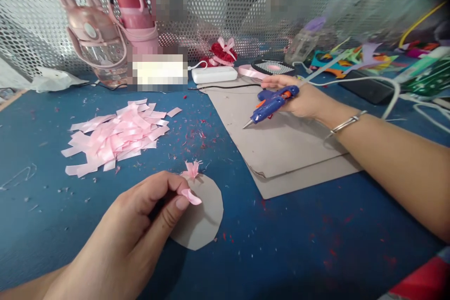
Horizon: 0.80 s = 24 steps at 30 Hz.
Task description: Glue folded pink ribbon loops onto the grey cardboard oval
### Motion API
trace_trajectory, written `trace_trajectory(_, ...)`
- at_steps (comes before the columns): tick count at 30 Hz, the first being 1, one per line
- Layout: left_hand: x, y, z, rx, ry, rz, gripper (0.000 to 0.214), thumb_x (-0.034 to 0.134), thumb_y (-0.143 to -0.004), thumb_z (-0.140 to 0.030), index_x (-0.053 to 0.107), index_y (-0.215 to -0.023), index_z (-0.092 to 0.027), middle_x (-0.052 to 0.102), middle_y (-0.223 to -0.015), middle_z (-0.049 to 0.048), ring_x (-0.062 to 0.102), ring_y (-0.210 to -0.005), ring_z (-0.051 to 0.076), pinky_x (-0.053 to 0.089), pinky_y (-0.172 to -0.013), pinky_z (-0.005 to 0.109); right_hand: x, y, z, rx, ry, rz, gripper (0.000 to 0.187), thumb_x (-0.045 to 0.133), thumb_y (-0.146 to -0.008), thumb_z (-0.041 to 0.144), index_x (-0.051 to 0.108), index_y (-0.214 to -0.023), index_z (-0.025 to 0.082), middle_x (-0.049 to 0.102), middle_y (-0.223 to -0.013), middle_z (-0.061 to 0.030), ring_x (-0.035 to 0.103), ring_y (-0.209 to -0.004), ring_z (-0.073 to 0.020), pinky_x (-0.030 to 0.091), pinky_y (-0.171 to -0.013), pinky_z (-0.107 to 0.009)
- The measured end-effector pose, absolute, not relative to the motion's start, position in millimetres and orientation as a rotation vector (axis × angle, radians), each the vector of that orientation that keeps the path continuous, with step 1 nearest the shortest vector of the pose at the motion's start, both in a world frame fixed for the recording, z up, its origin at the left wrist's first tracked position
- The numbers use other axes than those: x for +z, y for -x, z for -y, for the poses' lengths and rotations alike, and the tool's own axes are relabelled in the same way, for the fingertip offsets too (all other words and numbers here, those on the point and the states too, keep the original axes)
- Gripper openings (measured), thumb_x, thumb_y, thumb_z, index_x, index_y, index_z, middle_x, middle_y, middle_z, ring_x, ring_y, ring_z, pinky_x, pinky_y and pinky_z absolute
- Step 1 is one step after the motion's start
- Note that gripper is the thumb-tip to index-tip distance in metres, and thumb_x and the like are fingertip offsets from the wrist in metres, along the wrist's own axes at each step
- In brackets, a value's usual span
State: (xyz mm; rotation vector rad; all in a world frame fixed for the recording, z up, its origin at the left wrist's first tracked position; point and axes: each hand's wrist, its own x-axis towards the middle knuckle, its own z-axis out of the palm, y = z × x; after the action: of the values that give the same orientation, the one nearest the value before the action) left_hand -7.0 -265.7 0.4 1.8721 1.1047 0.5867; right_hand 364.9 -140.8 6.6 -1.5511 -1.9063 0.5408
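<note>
Your left hand (pixel 140 225) pinches a folded pink ribbon piece (pixel 191 196) between thumb and forefinger, over the round grey card (pixel 206 220). The blue glue gun (pixel 276 102) is beyond and to the right of that piece, its nozzle slanting left and back toward you. Your right hand (pixel 305 98) is at the gun, fingers extended; I cannot tell whether it grips. The ribbon looks satiny, its free end curling like a petal.

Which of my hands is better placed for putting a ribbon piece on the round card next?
Probably your left hand: it pinches a pink ribbon piece over the round card, while your right hand is farther off, at the glue gun.
</note>
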Motion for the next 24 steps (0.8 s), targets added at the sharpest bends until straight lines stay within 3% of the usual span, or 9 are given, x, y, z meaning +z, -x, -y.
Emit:
trace_trajectory(5,3,5,266,0.588,-1.872,-1.093,0.029,0.042,-0.100,-0.045,0.056,-0.086,-0.024,0.060,-0.074,-0.0012,0.052,-0.065,0.013,0.045,-0.056,0.017,11,-366,148,0.475,1.594,1.971,0.032,0.070,-0.080,0.025,0.066,-0.109,0.013,0.070,-0.111,-0.0100,0.064,-0.094,-0.0145,0.050,-0.089,-0.026)
trace_trajectory(8,3,5,266,0.599,-1.867,-1.084,0.028,0.041,-0.100,-0.043,0.056,-0.086,-0.024,0.060,-0.075,-0.0018,0.052,-0.065,0.012,0.046,-0.058,0.016,7,-361,137,0.355,1.632,1.973,0.032,0.066,-0.084,0.034,0.068,-0.108,0.012,0.073,-0.100,-0.0092,0.064,-0.091,-0.0175,0.051,-0.089,-0.031)
trace_trajectory(11,3,4,266,0.603,-1.866,-1.073,0.029,0.041,-0.100,-0.043,0.056,-0.084,-0.024,0.059,-0.074,-0.0019,0.051,-0.064,0.011,0.045,-0.056,0.016,-4,-356,117,0.167,1.619,1.942,0.031,0.066,-0.084,0.031,0.068,-0.111,0.015,0.070,-0.115,-0.0109,0.062,-0.108,-0.0232,0.047,-0.101,-0.038)
trace_trajectory(15,3,4,267,0.613,-1.843,-1.071,0.028,0.041,-0.100,-0.042,0.056,-0.085,-0.023,0.058,-0.074,-0.0015,0.050,-0.063,0.012,0.045,-0.056,0.017,-17,-359,105,0.001,1.594,2.002,0.036,0.056,-0.084,0.015,0.067,-0.117,0.025,0.063,-0.130,-0.0057,0.055,-0.126,-0.0249,0.039,-0.113,-0.044)
trace_trajectory(19,4,5,267,0.583,-1.787,-1.104,0.030,0.043,-0.099,-0.044,0.058,-0.084,-0.023,0.058,-0.074,-0.0010,0.050,-0.063,0.012,0.045,-0.055,0.018,-12,-371,116,-0.051,1.660,2.165,0.058,0.047,-0.080,0.002,0.056,-0.136,0.015,0.051,-0.146,-0.0128,0.045,-0.137,-0.0214,0.033,-0.117,-0.038)
trace_trajectory(21,4,5,267,0.598,-1.748,-1.110,0.030,0.045,-0.098,-0.045,0.059,-0.085,-0.023,0.059,-0.073,-0.0011,0.051,-0.064,0.012,0.045,-0.055,0.018,-7,-378,126,-0.077,1.726,2.197,0.057,0.045,-0.080,0.000,0.057,-0.135,0.010,0.051,-0.145,-0.0169,0.044,-0.137,-0.0211,0.032,-0.116,-0.037)
trace_trajectory(24,5,3,265,0.644,-1.643,-1.107,0.029,0.048,-0.097,-0.046,0.061,-0.085,-0.022,0.062,-0.074,-0.0009,0.052,-0.065,0.012,0.046,-0.056,0.018,5,-393,144,-0.126,1.855,2.224,0.052,0.043,-0.079,0.000,0.069,-0.119,0.019,0.065,-0.128,-0.0132,0.057,-0.123,-0.0200,0.040,-0.109,-0.038)
